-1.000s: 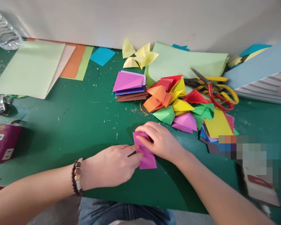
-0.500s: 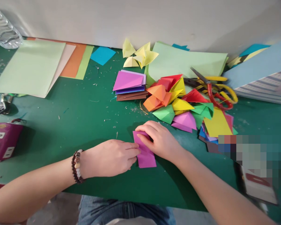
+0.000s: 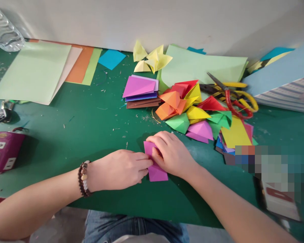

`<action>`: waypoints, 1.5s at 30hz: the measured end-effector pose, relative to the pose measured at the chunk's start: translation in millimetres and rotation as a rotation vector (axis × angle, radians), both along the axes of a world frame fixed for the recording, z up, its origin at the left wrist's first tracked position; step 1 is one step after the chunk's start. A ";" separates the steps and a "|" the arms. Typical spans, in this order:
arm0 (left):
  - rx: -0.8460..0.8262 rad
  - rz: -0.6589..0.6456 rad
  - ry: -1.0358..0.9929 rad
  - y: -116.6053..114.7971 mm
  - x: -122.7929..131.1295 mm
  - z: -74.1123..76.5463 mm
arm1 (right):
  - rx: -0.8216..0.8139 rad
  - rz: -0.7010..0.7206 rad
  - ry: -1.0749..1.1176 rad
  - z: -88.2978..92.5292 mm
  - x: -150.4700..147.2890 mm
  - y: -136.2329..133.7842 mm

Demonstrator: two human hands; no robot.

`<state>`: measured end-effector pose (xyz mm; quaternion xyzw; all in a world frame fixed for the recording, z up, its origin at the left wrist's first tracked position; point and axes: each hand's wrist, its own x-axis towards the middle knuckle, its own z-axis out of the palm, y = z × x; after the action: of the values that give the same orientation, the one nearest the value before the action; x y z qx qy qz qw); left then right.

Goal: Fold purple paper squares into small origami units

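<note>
A folded magenta piece of paper (image 3: pixel 158 172) lies as a narrow upright strip on the green table near its front edge. My left hand (image 3: pixel 121 169), with beaded bracelets at the wrist, has its fingertips closed on the paper's left edge. Curled over the right edge is my right hand (image 3: pixel 168 152), its thumb pressing on the paper and its fingers around the upper part. Beyond the hands lies a heap of folded paper pieces, among them a green one (image 3: pixel 178 123) and a purple one (image 3: pixel 200 131). A stack of coloured paper squares (image 3: pixel 139 86) sits behind.
Scissors with red handles (image 3: pixel 228 98) lie right of the heap, beside yellow-handled ones. Large paper sheets (image 3: pixel 32 71) and a purple power socket block (image 3: pixel 7 150) are at left. Pale yellow folded pieces (image 3: pixel 157 60) stand at the back wall. A phone-like object (image 3: pixel 281 200) lies at right.
Both hands stay on the magenta paper. My right thumb has shifted slightly along it, and the strip's lower end looks a little narrower.
</note>
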<state>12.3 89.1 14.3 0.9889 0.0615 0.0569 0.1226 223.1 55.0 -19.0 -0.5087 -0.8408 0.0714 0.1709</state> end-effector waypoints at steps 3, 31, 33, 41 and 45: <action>0.006 -0.082 0.048 1.2 0.7 0.8 | 0.013 -0.009 -0.014 -0.4 -0.8 -0.2; -0.023 -0.059 0.017 0.7 -1.7 0.7 | -0.032 -0.026 0.058 1.5 0.8 -0.1; -0.024 -0.054 0.029 0.2 -1.7 1.2 | -0.027 -0.037 0.049 1.5 -0.2 -0.2; -0.025 -0.042 0.037 -1.0 -1.6 1.4 | -0.035 -0.067 0.048 0.0 -1.8 -0.8; -0.015 -0.047 0.053 -0.7 -1.8 1.9 | -0.041 -0.070 0.046 0.5 -1.9 -0.6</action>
<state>10.5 88.4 16.2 0.9903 0.0417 0.0274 0.1294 221.3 54.4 -18.5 -0.5394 -0.8166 0.0945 0.1823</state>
